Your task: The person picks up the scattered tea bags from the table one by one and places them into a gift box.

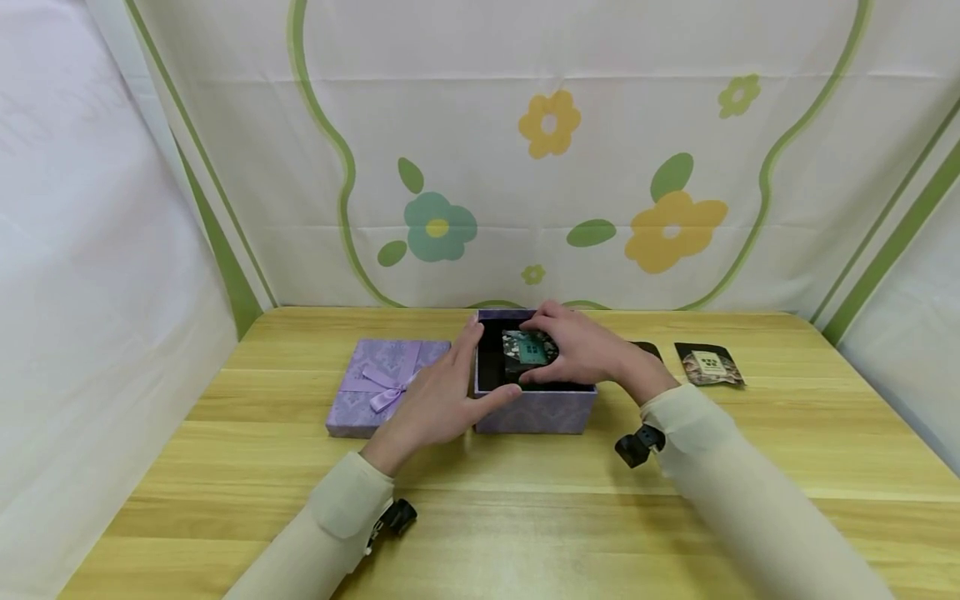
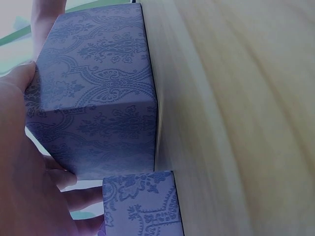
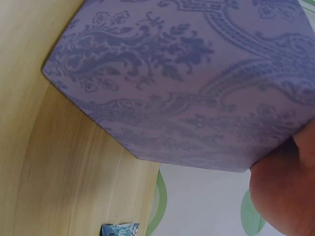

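A lidless purple patterned gift box (image 1: 534, 412) with a dark inside stands on the table. Over its opening, my right hand (image 1: 581, 346) pinches a small dark sachet (image 1: 531, 348) with a teal label between thumb and fingers. My left hand (image 1: 442, 396) lies along the box's left side, its fingers fairly straight and the thumb at the front rim. In the left wrist view the same hand (image 2: 19, 147) spans a corner of the box (image 2: 98, 64). The box wall (image 3: 187, 88) hides the sachet in the right wrist view, where only part of my hand shows.
Left of the box lies its purple lid (image 1: 382, 371) with a ribbon bow, partly behind my left hand. A sachet (image 1: 709, 364) with a cream label lies at the right. Another dark packet (image 1: 648, 348) is mostly hidden behind my right wrist. A flowered cloth (image 1: 480, 125) hangs behind the table.
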`<state>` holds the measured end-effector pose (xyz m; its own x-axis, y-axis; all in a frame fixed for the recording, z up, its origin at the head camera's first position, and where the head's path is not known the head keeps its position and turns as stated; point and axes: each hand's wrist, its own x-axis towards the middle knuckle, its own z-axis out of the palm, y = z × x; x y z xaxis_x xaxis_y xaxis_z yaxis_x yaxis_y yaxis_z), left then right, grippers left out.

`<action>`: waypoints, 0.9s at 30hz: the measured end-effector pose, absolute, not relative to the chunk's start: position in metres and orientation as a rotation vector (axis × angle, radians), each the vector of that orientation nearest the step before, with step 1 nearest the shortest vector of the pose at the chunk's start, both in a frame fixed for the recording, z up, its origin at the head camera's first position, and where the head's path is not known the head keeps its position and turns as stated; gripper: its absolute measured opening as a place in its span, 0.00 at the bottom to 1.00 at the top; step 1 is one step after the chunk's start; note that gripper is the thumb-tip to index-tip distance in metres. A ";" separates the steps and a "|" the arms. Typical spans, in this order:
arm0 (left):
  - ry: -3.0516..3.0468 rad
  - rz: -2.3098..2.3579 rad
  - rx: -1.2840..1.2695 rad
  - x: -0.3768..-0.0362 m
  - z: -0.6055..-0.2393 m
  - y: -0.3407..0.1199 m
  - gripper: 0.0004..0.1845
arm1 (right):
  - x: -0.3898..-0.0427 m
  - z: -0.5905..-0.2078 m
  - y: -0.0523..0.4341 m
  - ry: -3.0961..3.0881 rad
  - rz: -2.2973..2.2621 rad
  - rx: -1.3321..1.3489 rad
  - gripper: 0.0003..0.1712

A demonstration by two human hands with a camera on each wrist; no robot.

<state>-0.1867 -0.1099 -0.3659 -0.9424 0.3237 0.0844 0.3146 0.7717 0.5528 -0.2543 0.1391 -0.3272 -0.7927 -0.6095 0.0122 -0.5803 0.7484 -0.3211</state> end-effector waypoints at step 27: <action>2.947 0.925 0.561 -0.187 -0.368 -0.111 0.60 | -0.254 -0.334 0.141 2.857 -0.580 -1.016 0.45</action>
<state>-0.1871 -0.1105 -0.3676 -0.9360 0.3365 0.1032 0.3351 0.7625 0.5534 -0.2539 0.1414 -0.3338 -0.7821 -0.6188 0.0735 -0.5985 0.7130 -0.3652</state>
